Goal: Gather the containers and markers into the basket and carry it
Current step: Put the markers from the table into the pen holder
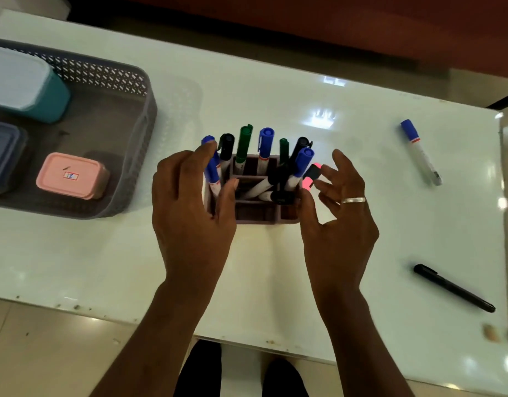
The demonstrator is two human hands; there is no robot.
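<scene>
Sitting far left, basket [126, 116] already holds containers [72, 176]. Left hand [189, 204] clasps marker organizer [255, 216] side to steady it; right hand [335, 213] half-open, pinching pink highlighter [311, 177]. Two markers [420, 151] lie loose on surface [304, 90], right.

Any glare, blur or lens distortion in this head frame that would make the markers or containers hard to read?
Head view: ceiling-light glare on the glossy white table, brightest behind the marker holder; wide-angle bending curves the basket and table edges; the right hand and pink highlighter are slightly motion-blurred; the loose blue-capped marker and black pen are soft.
</scene>
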